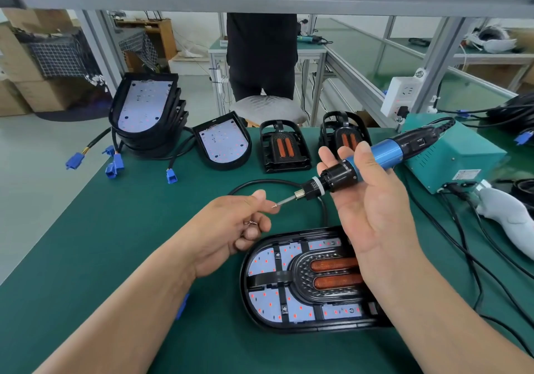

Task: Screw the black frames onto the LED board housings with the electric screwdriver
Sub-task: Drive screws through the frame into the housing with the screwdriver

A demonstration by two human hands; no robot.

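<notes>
On the mat, nearest, the housing under its black frame lies lengthwise left to right; above it the left hand curls round small screws; the right hand grips the screwdriver, which slants with its bit pointing down-left at the left fingertips; spare frames lie beyond

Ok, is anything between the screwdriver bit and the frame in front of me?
Only the left hand, gripping screws, hangs by the bit near the black frame's far edge; nothing else visible.
</notes>
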